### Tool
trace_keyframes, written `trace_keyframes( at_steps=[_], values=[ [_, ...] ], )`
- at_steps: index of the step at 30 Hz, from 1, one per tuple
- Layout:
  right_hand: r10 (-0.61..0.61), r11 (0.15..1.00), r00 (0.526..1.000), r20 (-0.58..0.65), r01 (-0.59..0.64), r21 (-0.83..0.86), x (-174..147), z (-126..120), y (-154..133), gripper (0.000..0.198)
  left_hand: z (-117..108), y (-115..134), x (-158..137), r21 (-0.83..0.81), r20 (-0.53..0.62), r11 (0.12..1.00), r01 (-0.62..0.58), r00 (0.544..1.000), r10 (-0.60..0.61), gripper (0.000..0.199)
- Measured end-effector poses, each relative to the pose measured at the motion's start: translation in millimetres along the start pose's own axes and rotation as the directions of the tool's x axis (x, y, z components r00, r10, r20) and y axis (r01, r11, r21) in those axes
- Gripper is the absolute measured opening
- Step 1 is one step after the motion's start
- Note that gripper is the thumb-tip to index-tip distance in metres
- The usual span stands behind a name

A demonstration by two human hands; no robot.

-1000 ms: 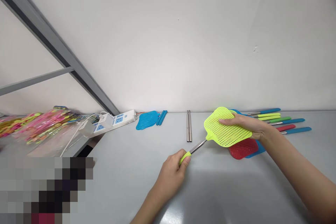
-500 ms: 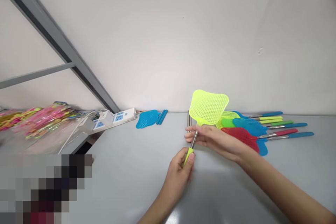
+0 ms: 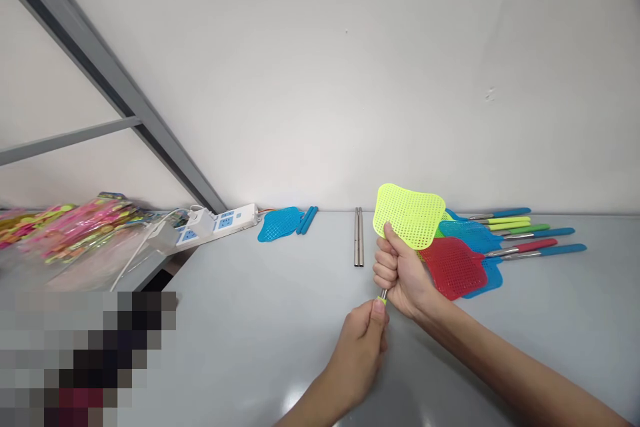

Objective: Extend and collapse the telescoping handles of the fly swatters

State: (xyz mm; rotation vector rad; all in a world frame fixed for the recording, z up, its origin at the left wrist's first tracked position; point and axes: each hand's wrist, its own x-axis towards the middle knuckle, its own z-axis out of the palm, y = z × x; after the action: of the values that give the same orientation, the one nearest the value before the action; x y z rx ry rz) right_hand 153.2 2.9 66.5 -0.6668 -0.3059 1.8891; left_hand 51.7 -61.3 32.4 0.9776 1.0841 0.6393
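A yellow-green fly swatter (image 3: 410, 213) is held up over the table, its mesh head tilted up and away from me. My right hand (image 3: 403, 273) is wrapped round its neck just below the head, thumb against the mesh. Lower down, my left hand (image 3: 363, 347) grips the yellow-green handle, most of which its fingers hide. A short bit of metal shaft shows between the two hands. Behind my right forearm lies a pile of swatters, with a red swatter (image 3: 455, 268) on top and blue and green ones beneath.
Two metal rods (image 3: 359, 237) lie side by side near the wall. Left of them are a blue swatter head (image 3: 280, 224) and two blue handle grips (image 3: 307, 220). A white power strip (image 3: 220, 227) and bagged colourful swatters (image 3: 95, 227) are at far left.
My right hand has closed from loosely spread fingers into a fist round the swatter's neck. Both hands and the swatter have shifted right and slightly down, uncovering the metal rods.
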Motion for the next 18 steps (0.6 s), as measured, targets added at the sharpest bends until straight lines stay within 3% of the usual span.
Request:
trace_keyframes(
  at_steps=[2, 5, 7, 9, 11, 12, 14, 15, 16, 18],
  values=[
    [0.027, 0.999, 1.000, 0.011, -0.028, 0.039, -1.1, 0.3, -1.3, 0.047, -3.3, 7.6, -1.9, -0.209, 0.189, 0.968, 0.142, 0.977, -0.102, 0.040],
    [0.049, 0.995, 0.998, 0.036, -0.052, 0.087, -3.8, 2.6, -4.5, 0.045, -13.1, 16.9, -2.2, -0.409, 0.523, 0.842, 0.353, 0.846, -0.101, 0.036],
    [0.050, 0.994, 0.998, 0.048, -0.055, 0.096, -6.4, 5.0, -6.8, 0.044, -20.0, 21.2, -1.0, -0.466, 0.637, 0.773, 0.431, 0.770, -0.044, 0.034],
    [0.032, 0.996, 0.997, 0.068, -0.038, 0.085, -9.1, 7.2, -9.3, 0.044, -24.5, 25.2, 0.9, -0.438, 0.670, 0.782, 0.444, 0.741, -0.045, 0.034],
    [-0.024, 0.999, 0.996, 0.090, 0.019, 0.051, -11.5, 8.9, -12.1, 0.044, -25.2, 28.7, 2.7, -0.312, 0.615, 0.877, 0.365, 0.781, -0.106, 0.035],
    [-0.071, 0.997, 0.993, 0.097, 0.068, 0.030, -12.3, 9.4, -13.3, 0.044, -24.2, 29.6, 3.5, -0.220, 0.528, 0.939, 0.266, 0.841, -0.114, 0.036],
    [-0.182, 0.983, 0.978, 0.103, 0.183, -0.001, -12.7, 9.5, -14.8, 0.045, -19.9, 28.5, 5.0, 0.042, 0.253, 0.998, -0.038, 0.967, 0.026, 0.038],
    [-0.228, 0.973, 0.968, 0.102, 0.229, -0.003, -12.3, 9.2, -14.9, 0.046, -17.1, 26.5, 5.4, 0.200, 0.097, 0.963, -0.180, 0.982, 0.163, 0.038],
    [-0.256, 0.966, 0.962, 0.096, 0.257, 0.002, -11.5, 8.6, -14.6, 0.046, -14.3, 23.8, 5.7, 0.348, -0.028, 0.898, -0.270, 0.954, 0.297, 0.038],
    [-0.247, 0.969, 0.966, 0.081, 0.246, 0.022, -9.5, 6.9, -12.7, 0.046, -9.4, 17.9, 5.3, 0.479, -0.123, 0.825, -0.300, 0.908, 0.401, 0.039]
  ],
)
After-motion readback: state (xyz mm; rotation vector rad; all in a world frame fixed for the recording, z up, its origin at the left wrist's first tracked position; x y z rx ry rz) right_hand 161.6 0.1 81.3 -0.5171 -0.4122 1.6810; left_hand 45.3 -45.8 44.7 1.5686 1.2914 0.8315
